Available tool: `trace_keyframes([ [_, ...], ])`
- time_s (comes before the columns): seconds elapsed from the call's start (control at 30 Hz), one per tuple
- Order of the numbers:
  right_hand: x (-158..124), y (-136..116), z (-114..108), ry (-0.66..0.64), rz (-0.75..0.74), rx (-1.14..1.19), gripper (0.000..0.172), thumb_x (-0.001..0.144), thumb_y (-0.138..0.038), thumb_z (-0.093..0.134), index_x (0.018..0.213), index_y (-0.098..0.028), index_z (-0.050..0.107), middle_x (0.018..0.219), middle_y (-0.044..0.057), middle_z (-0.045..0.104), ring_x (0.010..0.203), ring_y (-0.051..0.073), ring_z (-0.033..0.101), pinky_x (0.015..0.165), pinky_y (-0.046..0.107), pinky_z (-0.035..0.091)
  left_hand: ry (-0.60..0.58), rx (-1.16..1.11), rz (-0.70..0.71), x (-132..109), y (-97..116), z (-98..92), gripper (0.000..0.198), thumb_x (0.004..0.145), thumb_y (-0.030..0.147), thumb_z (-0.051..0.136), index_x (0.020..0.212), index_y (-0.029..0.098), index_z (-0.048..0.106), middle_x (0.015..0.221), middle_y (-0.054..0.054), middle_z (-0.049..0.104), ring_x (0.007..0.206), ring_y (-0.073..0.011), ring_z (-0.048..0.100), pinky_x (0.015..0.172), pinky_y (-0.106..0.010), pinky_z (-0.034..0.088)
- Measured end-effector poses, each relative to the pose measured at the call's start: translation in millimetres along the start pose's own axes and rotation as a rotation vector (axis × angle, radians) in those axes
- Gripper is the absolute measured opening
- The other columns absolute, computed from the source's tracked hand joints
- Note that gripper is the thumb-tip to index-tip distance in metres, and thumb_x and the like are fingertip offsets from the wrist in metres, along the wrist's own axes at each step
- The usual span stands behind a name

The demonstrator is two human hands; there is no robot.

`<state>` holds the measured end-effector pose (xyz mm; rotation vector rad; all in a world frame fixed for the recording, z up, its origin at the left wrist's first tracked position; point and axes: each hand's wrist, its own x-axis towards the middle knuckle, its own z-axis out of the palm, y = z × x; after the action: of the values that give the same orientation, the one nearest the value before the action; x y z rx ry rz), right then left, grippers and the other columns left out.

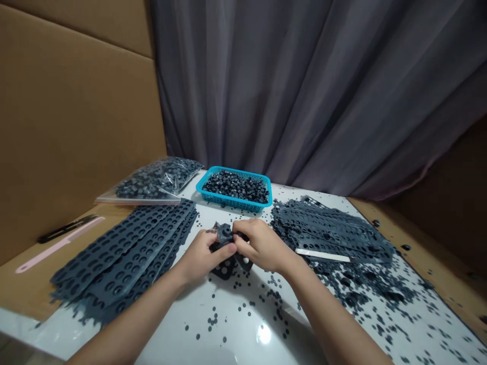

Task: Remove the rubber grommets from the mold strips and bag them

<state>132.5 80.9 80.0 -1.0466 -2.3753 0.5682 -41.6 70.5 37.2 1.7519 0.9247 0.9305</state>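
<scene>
Over the middle of the white table, my left hand and my right hand are closed on the same dark grey moulded rubber sheet. It is bent between them, with a round cup-like part facing up and a perforated end hanging below the fingers. My left thumb points toward my right fingertips, and the two hands nearly touch. The fingers cover much of the sheet. Beyond the hands stands a blue plastic basket filled with small dark rubber parts.
Moulded rubber sheets lie stacked on the left, below a clear bag of small parts. A pink strip-like tool and a black one lie far left. Perforated sheets, a white stick and scattered scraps cover the right.
</scene>
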Motion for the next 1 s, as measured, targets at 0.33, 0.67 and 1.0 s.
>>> trace_keyframes([
  [0.33, 8.6, 3.8, 37.6, 0.164, 0.237, 1.276, 0.017, 0.070, -0.028, 0.051, 0.058, -0.019, 0.043, 0.051, -0.004, 0.046, 0.044, 0.010, 0.042, 0.045, 0.022, 0.035, 0.019, -0.586, -0.122, -0.6, -18.4, 9.2, 0.035, 0.078, 0.047, 0.060, 0.068, 0.013, 0.063, 0.066, -0.003, 0.064, 0.061, -0.0129, 0.056, 0.063, -0.023, 0.042],
  [0.67, 12.7, 0.2, 52.9, 0.437, 0.428, 1.534, 0.018, 0.061, -0.027, 0.056, 0.053, -0.019, 0.042, 0.045, -0.008, 0.027, 0.041, 0.006, 0.020, 0.039, 0.018, 0.018, 0.089, -0.739, -0.142, 2.9, -11.9, 15.8, 0.035, 0.069, 0.045, 0.071, 0.060, 0.013, 0.059, 0.056, 0.000, 0.056, 0.056, -0.0112, 0.049, 0.059, -0.022, 0.038],
  [1.0, 7.7, 13.7, 37.8, 0.190, 0.084, 0.834, 0.021, 0.078, -0.029, 0.046, 0.060, -0.019, 0.042, 0.053, -0.004, 0.037, 0.051, 0.011, 0.034, 0.051, 0.023, 0.029, 0.120, -0.441, -0.132, 3.5, -27.5, 12.0, 0.038, 0.077, 0.051, 0.057, 0.065, 0.015, 0.056, 0.058, 0.002, 0.049, 0.058, -0.0114, 0.042, 0.059, -0.023, 0.034],
])
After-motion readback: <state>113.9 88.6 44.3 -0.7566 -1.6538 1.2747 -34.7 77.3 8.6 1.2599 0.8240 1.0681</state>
